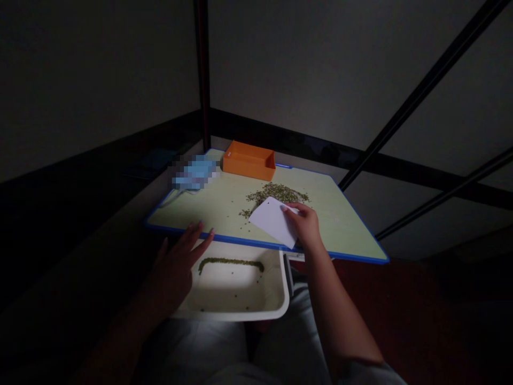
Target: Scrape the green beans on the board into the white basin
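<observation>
My right hand (306, 222) pinches a flat white card (273, 218) with a small hole near its top corner. The card is tilted over the pale green board, its upper edge beside a heap of small green seeds or grains (282, 193). My left hand (182, 267) has its fingers spread at the board's front left edge, next to a white plastic bin (280, 310). Inside the bin, a line of the same green grains lies along the far side, with a few scattered on its floor. My left palm hides the bin's left side.
An orange open box (249, 164) stands at the back of the blue-edged board (344, 230). A blurred light-blue item (196, 172) lies at the back left, with a cable-like strip beside it. Walls rise behind and left. My legs are under the bin.
</observation>
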Available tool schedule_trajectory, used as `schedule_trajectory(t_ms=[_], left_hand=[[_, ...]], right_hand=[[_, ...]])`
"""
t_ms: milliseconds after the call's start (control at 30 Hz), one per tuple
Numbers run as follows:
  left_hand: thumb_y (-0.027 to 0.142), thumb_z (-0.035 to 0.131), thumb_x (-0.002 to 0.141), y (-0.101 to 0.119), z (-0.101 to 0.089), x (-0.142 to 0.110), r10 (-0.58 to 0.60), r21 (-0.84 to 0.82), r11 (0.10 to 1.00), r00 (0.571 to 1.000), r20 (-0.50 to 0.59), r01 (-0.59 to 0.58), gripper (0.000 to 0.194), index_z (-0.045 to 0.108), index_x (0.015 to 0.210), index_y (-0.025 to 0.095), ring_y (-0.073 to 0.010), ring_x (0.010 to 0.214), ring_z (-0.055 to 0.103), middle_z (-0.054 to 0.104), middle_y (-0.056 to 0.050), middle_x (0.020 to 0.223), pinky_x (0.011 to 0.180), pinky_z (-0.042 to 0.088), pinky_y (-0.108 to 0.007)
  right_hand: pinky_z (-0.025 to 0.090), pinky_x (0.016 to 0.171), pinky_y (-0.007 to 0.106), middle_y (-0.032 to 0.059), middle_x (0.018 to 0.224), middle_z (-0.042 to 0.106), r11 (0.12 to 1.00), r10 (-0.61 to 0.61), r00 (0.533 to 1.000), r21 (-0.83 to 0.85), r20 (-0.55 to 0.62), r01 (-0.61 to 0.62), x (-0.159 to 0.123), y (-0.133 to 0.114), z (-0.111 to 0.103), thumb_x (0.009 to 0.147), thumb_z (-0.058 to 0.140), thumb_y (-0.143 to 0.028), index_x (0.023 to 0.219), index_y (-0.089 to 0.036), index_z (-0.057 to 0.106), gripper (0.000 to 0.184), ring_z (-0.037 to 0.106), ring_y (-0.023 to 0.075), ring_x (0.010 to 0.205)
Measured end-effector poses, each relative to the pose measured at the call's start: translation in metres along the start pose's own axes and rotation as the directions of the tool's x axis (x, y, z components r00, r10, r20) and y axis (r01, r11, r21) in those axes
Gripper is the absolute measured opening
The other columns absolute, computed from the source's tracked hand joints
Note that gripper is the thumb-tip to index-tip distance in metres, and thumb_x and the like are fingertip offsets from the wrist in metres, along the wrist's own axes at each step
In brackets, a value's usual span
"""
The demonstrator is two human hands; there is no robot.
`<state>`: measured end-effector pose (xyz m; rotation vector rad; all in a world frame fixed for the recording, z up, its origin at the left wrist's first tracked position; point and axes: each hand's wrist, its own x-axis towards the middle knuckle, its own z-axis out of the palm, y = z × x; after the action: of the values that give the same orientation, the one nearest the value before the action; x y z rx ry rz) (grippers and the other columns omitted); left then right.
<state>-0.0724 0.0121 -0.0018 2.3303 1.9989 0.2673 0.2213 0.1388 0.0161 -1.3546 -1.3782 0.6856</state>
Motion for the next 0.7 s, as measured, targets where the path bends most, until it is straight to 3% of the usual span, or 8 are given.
schedule_trajectory(t_ms=[233, 700], left_hand=[[0.000, 0.027, 0.069, 0.002, -0.003, 0.002, 0.008, 0.009, 1.000, 1.000, 0.001, -0.009, 0.081, 0.021, 0.142, 0.033, -0.0212, 0.143, 0.015, 0.017, -0.001, 0.155, 0.111, 0.024, -0.057], [0.000, 0.026, 0.070, -0.001, 0.001, 0.000, 0.024, 0.019, 1.000, 0.999, -0.022, -0.024, 0.081, 0.017, 0.143, 0.035, -0.0215, 0.143, 0.013, 0.015, 0.001, 0.156, 0.111, 0.025, -0.058]], right_hand=[[0.039, 0.057, 0.026, 0.0076, 0.088, 0.070, 0.999, -0.034, 0.996, 0.027, 0.078, 0.032, 0.002, -0.011, 0.011, 0.066, 0.068, -0.044, 0.086, -0.015, 0.072, 0.036, 0.058, 0.0174, 0.071], [0.042, 0.061, 0.027, 0.0064, 0.085, 0.071, 0.990, -0.051, 0.968, 0.141, 0.245, 0.016, -0.001, -0.012, 0.011, 0.065, 0.072, -0.042, 0.083, -0.017, 0.074, 0.031, 0.060, 0.0164, 0.071]])
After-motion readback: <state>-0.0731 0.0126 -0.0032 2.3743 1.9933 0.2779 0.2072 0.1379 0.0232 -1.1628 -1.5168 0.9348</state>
